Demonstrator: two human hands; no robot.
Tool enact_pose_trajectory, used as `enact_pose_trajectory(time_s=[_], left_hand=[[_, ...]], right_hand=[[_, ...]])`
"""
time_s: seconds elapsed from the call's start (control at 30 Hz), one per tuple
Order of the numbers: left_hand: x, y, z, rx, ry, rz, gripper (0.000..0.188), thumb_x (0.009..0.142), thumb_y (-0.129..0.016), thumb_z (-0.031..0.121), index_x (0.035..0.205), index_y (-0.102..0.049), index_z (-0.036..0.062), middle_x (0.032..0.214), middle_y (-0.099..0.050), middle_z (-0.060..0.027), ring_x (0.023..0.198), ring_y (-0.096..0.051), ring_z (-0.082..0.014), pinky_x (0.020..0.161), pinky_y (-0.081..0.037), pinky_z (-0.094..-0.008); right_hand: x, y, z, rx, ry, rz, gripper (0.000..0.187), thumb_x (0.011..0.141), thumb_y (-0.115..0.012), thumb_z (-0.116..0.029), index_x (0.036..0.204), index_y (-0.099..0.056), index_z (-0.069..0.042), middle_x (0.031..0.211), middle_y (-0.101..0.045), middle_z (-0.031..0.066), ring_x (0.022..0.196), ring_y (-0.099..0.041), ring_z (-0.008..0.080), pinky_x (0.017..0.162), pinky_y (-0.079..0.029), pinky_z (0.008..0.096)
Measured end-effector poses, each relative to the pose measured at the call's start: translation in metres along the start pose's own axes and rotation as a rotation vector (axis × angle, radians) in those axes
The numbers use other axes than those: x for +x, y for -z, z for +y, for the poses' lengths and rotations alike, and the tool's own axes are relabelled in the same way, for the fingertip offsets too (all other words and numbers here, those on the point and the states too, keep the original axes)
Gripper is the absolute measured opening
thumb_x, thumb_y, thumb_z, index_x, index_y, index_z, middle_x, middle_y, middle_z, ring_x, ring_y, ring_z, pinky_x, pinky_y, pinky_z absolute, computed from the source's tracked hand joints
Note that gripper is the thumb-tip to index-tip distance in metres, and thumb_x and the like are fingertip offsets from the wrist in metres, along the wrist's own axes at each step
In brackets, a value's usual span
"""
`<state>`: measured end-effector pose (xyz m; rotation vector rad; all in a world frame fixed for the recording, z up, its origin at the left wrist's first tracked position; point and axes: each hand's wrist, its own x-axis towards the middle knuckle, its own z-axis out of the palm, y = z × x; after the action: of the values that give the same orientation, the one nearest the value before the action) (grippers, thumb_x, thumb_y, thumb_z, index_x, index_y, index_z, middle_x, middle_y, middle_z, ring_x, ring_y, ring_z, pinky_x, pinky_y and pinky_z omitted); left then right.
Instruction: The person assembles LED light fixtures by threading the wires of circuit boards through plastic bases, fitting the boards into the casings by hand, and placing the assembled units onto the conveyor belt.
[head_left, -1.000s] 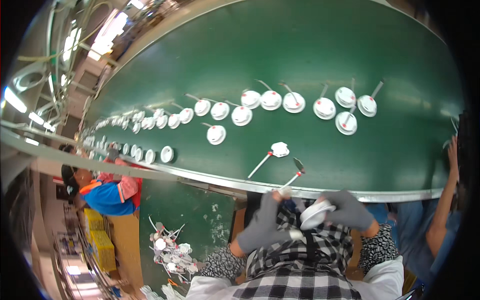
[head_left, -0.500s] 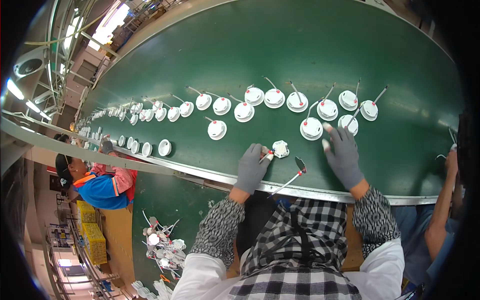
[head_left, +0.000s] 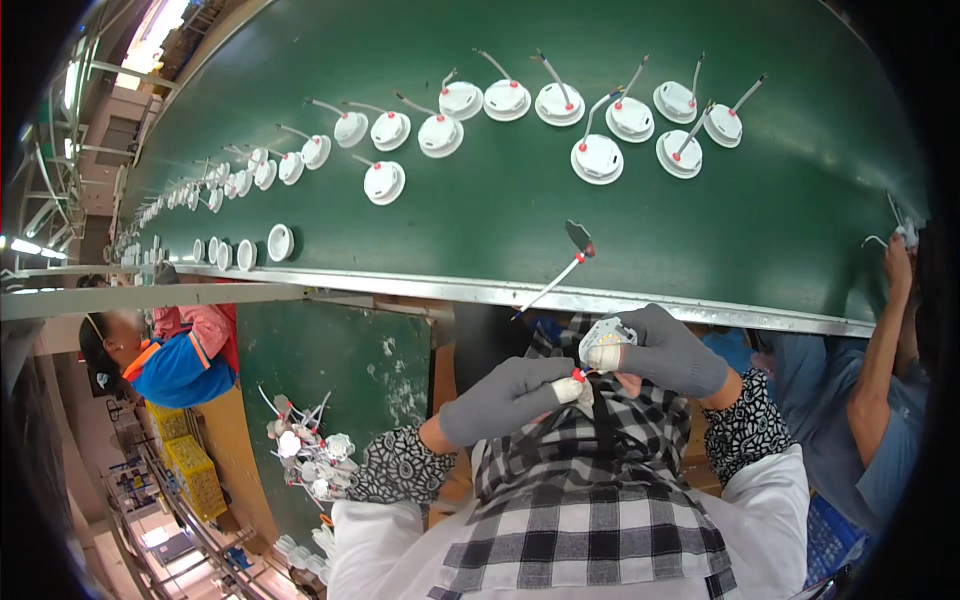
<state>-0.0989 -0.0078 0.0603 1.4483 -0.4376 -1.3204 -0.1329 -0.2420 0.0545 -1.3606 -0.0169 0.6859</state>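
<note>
Over my lap, just in front of the table's metal edge, both gloved hands meet at one small part. My right hand (head_left: 672, 355) is closed on a white LED module (head_left: 607, 335), a faceted disc with small yellow dots. The fingertips of my left hand (head_left: 505, 400) pinch a red sleeve (head_left: 579, 375) at the module's lower side; the rest of its lead is hidden by the fingers. On the table just beyond lies a dark disc (head_left: 578, 237) with a red sleeve and a white cable (head_left: 548, 286), whose end reaches over the metal edge.
Rows of white round lamp bodies (head_left: 597, 158) with upright cables stand on the green table (head_left: 480, 220). White cups (head_left: 281, 242) line its left front. More modules (head_left: 312, 450) are heaped on a lower green surface at left. A co-worker sits at left; another person's arm (head_left: 880, 370) reaches in at right.
Both hands have drawn back from the tabletop to over my lap, bringing the LED module along. My right hand has taken hold of it. The view has shifted, so the table appears higher.
</note>
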Motion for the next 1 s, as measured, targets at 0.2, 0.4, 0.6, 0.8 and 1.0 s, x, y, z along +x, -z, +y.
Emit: enact_pose_trajectory(time_s=[0.2,0.4,0.6,0.8,1.0], left_hand=[[-0.002,-0.01,-0.002,0.556,-0.276,0.53,0.021,0.09,-0.058,0.015,0.107,-0.058,0.003,0.083,-0.06,-0.0062,0.066,-0.059,-0.0193,0.062,-0.048,-0.029],[-0.002,0.009,-0.024,1.008,-0.361,0.779,0.021,0.084,-0.061,0.012,0.102,-0.057,0.003,0.084,-0.06,-0.0108,0.074,-0.061,-0.0295,0.064,-0.049,-0.0381],[-0.019,0.019,-0.029,1.253,-0.143,0.619,0.021,0.082,-0.06,0.016,0.1,-0.056,0.0054,0.074,-0.059,-0.0089,0.069,-0.061,-0.0293,0.061,-0.048,-0.0394],[-0.058,0.049,-0.012,0.739,-0.397,-0.038,0.026,0.084,-0.058,0.019,0.107,-0.06,0.0063,0.064,-0.061,-0.0097,0.055,-0.059,-0.0271,0.053,-0.048,-0.0351],[-0.133,0.297,-0.036,0.982,-0.154,1.474,0.032,0.09,-0.049,0.014,0.121,-0.051,0.0148,0.109,-0.06,-0.0136,0.095,-0.061,-0.0291,0.081,-0.05,-0.0386]], right_hand=[[-0.009,0.001,0.009,0.306,0.039,0.391,0.026,0.088,-0.06,-0.019,0.094,-0.059,0.005,0.05,-0.047,0.0006,0.04,-0.045,0.0098,0.041,-0.034,0.0228],[0.004,0.001,0.012,0.398,0.077,0.511,0.026,0.089,-0.058,-0.023,0.089,-0.058,0.004,0.049,-0.042,0.0001,0.039,-0.043,0.0106,0.04,-0.033,0.0238],[0.008,0.0,0.006,0.322,0.108,0.48,0.024,0.089,-0.056,-0.019,0.094,-0.057,0.004,0.052,-0.044,0.0001,0.041,-0.043,0.0098,0.04,-0.034,0.0237],[-0.008,0.041,0.023,0.461,0.173,0.572,0.02,0.09,-0.056,-0.023,0.099,-0.055,-0.006,0.057,-0.044,-0.0027,0.043,-0.039,0.0055,0.038,-0.031,0.0196],[-0.005,0.067,0.026,0.365,0.312,0.777,0.026,0.098,-0.05,-0.036,0.095,-0.055,-0.01,0.058,-0.04,-0.0036,0.042,-0.035,0.0058,0.038,-0.028,0.0214]])
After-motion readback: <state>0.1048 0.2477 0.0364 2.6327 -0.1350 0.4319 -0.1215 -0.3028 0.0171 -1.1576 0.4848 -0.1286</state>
